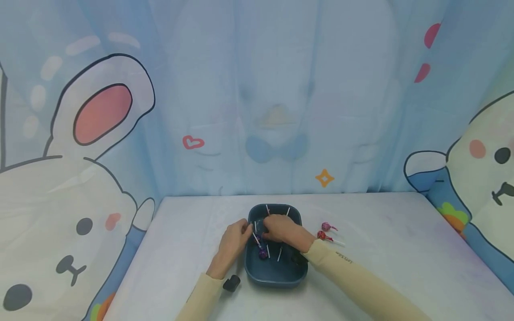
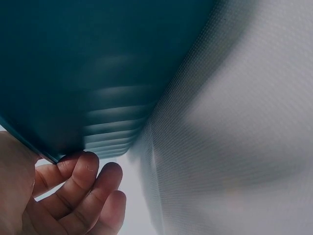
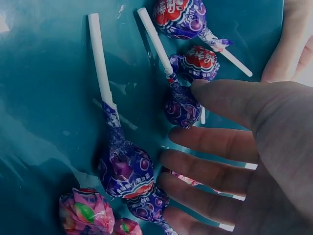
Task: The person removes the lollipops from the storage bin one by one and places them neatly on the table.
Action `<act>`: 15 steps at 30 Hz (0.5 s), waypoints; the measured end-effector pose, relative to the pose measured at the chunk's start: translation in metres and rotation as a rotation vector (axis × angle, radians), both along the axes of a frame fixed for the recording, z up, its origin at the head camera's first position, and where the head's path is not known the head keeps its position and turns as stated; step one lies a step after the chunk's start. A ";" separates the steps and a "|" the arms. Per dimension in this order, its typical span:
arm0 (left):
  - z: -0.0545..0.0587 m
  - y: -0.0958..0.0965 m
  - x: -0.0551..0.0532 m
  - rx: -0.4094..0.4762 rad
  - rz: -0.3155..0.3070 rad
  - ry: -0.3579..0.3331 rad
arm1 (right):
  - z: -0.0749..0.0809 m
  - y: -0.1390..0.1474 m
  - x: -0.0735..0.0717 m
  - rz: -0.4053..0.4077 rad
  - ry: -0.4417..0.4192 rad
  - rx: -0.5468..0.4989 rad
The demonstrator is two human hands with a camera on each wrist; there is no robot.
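Note:
A dark teal plastic container [image 1: 277,282] stands on the table with several lollipops in it. At its left side, my left hand [image 1: 234,238] grips the rim; in the left wrist view the curled fingers [image 2: 80,183] lie against the outside wall. My right hand [image 1: 286,229] reaches inside over the far half. In the right wrist view its fingers are extended and spread, and the thumb touches a purple-wrapped lollipop [image 3: 182,108]. Another purple lollipop [image 3: 126,169] and a pink-wrapped one [image 3: 87,213] lie near the fingertips. From the head view, the right fingertips are partly hidden.
To the right of the container, a pink lollipop [image 1: 326,226] and a red lollipop [image 1: 323,235] lie on the white table [image 1: 385,258]. A patterned light-blue curtain [image 1: 277,89] hangs behind the table. A small black device [image 1: 231,283] is at the left wrist.

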State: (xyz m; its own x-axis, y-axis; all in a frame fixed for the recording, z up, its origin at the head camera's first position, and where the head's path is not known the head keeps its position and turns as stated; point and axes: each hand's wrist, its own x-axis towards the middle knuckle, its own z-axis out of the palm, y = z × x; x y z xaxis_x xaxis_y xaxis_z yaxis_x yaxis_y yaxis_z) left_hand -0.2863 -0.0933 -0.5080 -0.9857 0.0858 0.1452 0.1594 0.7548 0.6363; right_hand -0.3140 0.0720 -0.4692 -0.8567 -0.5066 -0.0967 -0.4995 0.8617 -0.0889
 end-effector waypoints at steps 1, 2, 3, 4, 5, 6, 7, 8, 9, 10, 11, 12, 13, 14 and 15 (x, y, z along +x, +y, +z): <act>0.000 0.000 0.000 0.001 -0.001 0.002 | 0.000 0.000 0.001 0.002 0.007 0.002; 0.000 0.000 0.000 0.002 -0.002 0.004 | 0.001 0.000 0.001 0.004 0.011 0.003; 0.000 0.000 0.000 0.003 -0.002 0.006 | 0.001 0.000 0.002 0.004 0.016 0.004; 0.000 0.000 0.000 0.005 -0.002 0.007 | 0.001 0.000 0.003 0.005 0.021 0.006; -0.001 0.000 0.000 0.007 -0.001 0.009 | 0.001 0.000 0.003 0.008 0.027 0.011; -0.001 0.000 0.001 0.007 0.000 0.007 | 0.001 0.000 0.003 0.010 0.031 0.014; -0.001 0.000 0.001 0.006 0.001 0.006 | 0.001 -0.001 0.003 0.013 0.033 0.015; -0.001 0.000 0.001 0.007 0.002 0.005 | 0.001 0.000 0.003 0.016 0.036 0.017; -0.001 0.000 0.001 0.006 0.003 0.004 | 0.000 0.000 0.003 0.019 0.040 0.016; -0.001 0.000 0.001 0.007 0.002 0.004 | 0.000 0.000 0.003 0.022 0.043 0.019; -0.001 0.000 0.001 0.007 0.002 0.002 | -0.001 0.000 0.003 0.025 0.043 0.019; -0.001 -0.001 0.001 0.008 0.001 0.001 | -0.001 0.000 0.003 0.027 0.042 0.020; -0.001 -0.001 0.001 0.009 -0.001 0.003 | -0.002 0.001 0.002 0.029 0.039 0.017; -0.001 -0.001 0.002 0.010 -0.001 0.003 | -0.002 0.001 0.002 0.032 0.037 0.018; -0.001 -0.001 0.002 0.011 -0.002 0.003 | -0.002 0.001 0.001 0.034 0.030 0.012</act>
State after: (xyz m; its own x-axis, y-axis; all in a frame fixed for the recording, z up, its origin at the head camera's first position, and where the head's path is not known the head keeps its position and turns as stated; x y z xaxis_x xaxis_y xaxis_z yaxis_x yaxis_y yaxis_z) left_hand -0.2847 -0.0940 -0.5090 -0.9851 0.0857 0.1491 0.1625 0.7475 0.6441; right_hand -0.3126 0.0735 -0.4710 -0.8414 -0.5348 -0.0781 -0.5312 0.8449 -0.0630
